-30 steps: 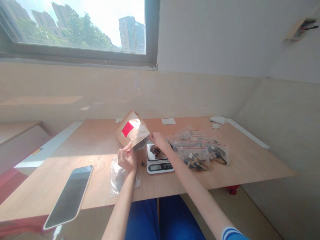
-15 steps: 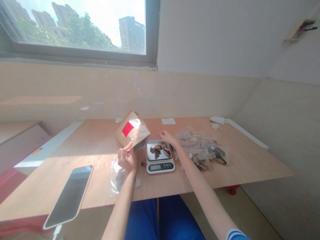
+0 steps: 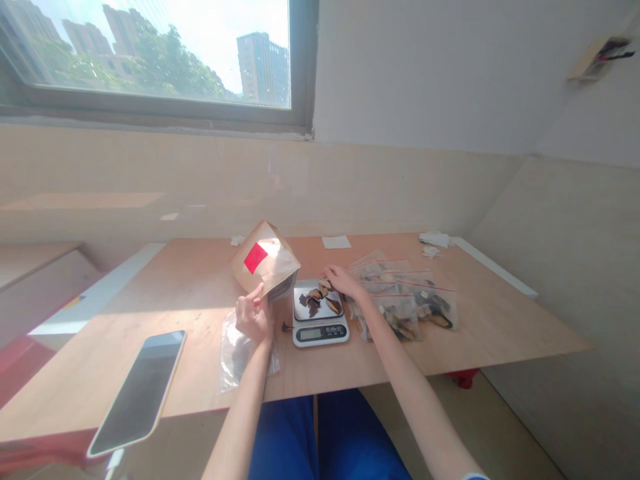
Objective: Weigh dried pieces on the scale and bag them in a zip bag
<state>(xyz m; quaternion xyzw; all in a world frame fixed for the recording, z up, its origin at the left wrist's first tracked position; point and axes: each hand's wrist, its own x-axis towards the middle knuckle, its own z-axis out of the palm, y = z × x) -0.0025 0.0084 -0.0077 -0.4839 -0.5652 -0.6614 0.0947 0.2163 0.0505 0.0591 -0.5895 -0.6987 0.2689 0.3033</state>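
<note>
My left hand (image 3: 253, 317) is closed on the lower edge of a brown paper bag (image 3: 277, 257) with a red label, which is tipped with its opening towards a digital kitchen scale (image 3: 320, 335). Dark and tan dried pieces (image 3: 314, 301), like sliced dried mushroom, lie on the scale's metal plate. My right hand (image 3: 343, 280) is over the plate's far right corner, fingers drawn together beside the pieces; whether anything is between them is hidden. One small dark piece (image 3: 287, 327) lies left of the scale. Beneath my left wrist is a clear plastic bag (image 3: 233, 360).
Several clear zip bags (image 3: 400, 313) of dried pieces are heaped right of the scale. A phone (image 3: 140, 393) with a cable lies at the table's left front. White paper (image 3: 337, 242) lies at the back, with crumpled tissue (image 3: 433, 240) further right. A wall and window rise behind.
My right hand has moved slightly right and down, nearer to the scale's plate. My left hand and the paper bag have stayed in place.
</note>
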